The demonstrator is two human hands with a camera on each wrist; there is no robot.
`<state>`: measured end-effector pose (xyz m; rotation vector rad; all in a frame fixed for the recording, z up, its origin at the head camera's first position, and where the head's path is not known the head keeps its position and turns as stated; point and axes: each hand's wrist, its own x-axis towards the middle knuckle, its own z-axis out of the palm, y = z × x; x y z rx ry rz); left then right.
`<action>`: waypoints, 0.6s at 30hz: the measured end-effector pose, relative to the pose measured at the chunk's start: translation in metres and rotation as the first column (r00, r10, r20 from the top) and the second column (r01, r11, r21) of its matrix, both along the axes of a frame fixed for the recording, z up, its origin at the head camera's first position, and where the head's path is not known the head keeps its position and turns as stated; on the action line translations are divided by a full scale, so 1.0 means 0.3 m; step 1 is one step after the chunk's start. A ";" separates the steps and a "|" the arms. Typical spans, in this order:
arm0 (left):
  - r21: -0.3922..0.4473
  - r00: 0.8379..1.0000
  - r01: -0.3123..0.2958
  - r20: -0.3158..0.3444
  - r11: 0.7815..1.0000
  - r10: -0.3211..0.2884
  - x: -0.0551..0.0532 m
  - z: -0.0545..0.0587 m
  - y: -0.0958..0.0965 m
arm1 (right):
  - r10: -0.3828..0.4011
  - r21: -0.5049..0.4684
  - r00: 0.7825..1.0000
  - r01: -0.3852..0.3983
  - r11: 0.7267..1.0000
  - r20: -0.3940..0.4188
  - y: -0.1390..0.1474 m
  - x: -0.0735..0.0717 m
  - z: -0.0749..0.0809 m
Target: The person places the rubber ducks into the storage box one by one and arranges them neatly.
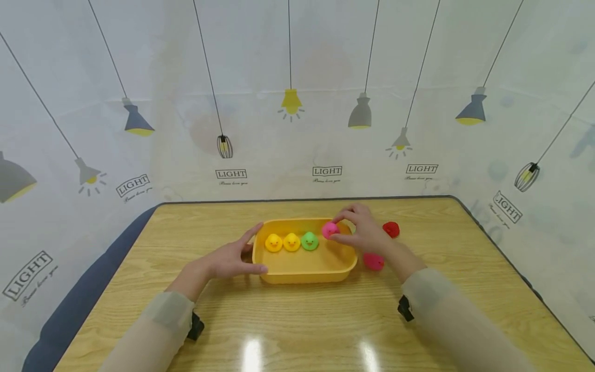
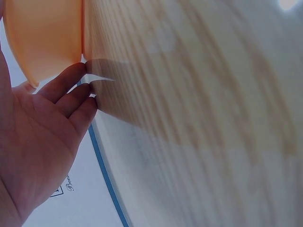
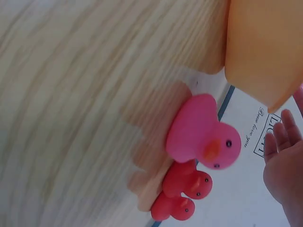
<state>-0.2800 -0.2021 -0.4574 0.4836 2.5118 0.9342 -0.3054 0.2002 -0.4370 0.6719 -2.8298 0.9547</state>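
Observation:
A yellow plastic basin (image 1: 302, 277) stands on the table. Inside it, two yellow rubber ducks (image 1: 273, 243) and a green rubber duck (image 1: 310, 241) sit in a row. My left hand (image 1: 230, 258) spans the basin's left end, thumb at the near corner and forefinger stretched toward the far corner. In the left wrist view its other fingers (image 2: 71, 92) rest loosely by the basin wall. My right hand (image 1: 364, 230) pinches a pink rubber duck (image 1: 329, 230) between thumb and fingers, over the basin's right part. In the right wrist view that duck is almost wholly hidden.
Another pink duck (image 3: 203, 135) lies on the table just right of the basin, under my right forearm. Two red ducks (image 3: 187, 180) lie beyond it, farther back. Behind the wooden table (image 1: 297, 320) hangs a white cloth (image 1: 279, 150) printed with lamps.

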 end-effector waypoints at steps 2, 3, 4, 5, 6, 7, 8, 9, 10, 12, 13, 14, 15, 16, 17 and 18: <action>0.001 1.000 -0.001 0.000 1.000 0.001 0.000 -0.002 0.001 | -0.003 0.009 1.000 0.003 1.000 -0.006 -0.009 -0.011 -0.015; 0.001 1.000 -0.001 0.002 1.000 0.001 0.000 -0.002 0.001 | -0.005 0.018 1.000 0.005 1.000 -0.009 -0.014 -0.017 -0.021; 0.000 1.000 -0.001 0.002 1.000 0.001 0.000 -0.002 0.003 | -0.005 0.028 1.000 0.005 1.000 -0.013 -0.018 -0.020 -0.025; -0.001 1.000 -0.001 0.002 1.000 0.001 0.000 -0.002 0.004 | -0.005 0.036 1.000 0.005 0.999 -0.009 -0.021 -0.021 -0.027; -0.002 1.000 0.000 0.002 1.000 0.000 0.000 -0.002 0.005 | -0.007 0.047 1.000 0.007 0.999 0.000 -0.024 -0.022 -0.031; -0.003 1.000 0.000 0.001 1.000 0.000 0.000 -0.002 0.006 | -0.011 0.055 1.000 0.010 0.998 0.011 -0.026 -0.022 -0.034; -0.005 1.000 0.000 0.003 1.000 0.000 0.001 -0.002 0.007 | -0.013 0.065 1.000 0.012 0.998 0.019 -0.029 -0.021 -0.036; -0.005 1.000 0.000 0.002 1.000 0.000 0.001 -0.001 0.007 | -0.016 0.074 0.999 0.014 0.997 0.030 -0.032 -0.020 -0.037; -0.006 1.000 -0.001 0.002 1.000 0.001 0.002 0.000 0.008 | -0.019 0.083 0.999 0.016 0.996 0.040 -0.034 -0.018 -0.038; -0.004 1.000 -0.003 0.003 1.000 0.003 0.003 0.002 0.008 | -0.028 0.096 0.998 0.022 0.995 0.062 -0.040 -0.014 -0.036; -0.003 1.000 -0.004 0.003 1.000 0.004 0.003 0.003 0.007 | -0.033 0.102 0.997 0.025 0.994 0.069 -0.044 -0.013 -0.036; -0.001 1.000 -0.005 0.004 1.000 0.005 0.004 0.005 0.007 | -0.036 0.112 0.997 0.027 0.993 0.072 -0.047 -0.013 -0.035; 0.001 1.000 -0.007 0.005 1.000 0.007 0.005 0.006 0.007 | -0.042 0.124 0.996 0.032 0.992 0.080 -0.051 -0.014 -0.035; 0.004 1.000 -0.008 0.006 1.000 0.008 0.005 0.007 0.006 | -0.048 0.138 0.995 0.036 0.990 0.086 -0.055 -0.015 -0.035; 0.003 1.000 -0.008 0.005 1.000 0.008 0.006 0.007 0.006 | -0.054 0.150 0.994 0.040 0.988 0.092 -0.060 -0.016 -0.035; 0.004 1.000 -0.008 0.005 1.000 0.008 0.006 0.008 0.005 | -0.060 0.165 0.993 0.043 0.985 0.097 -0.064 -0.018 -0.035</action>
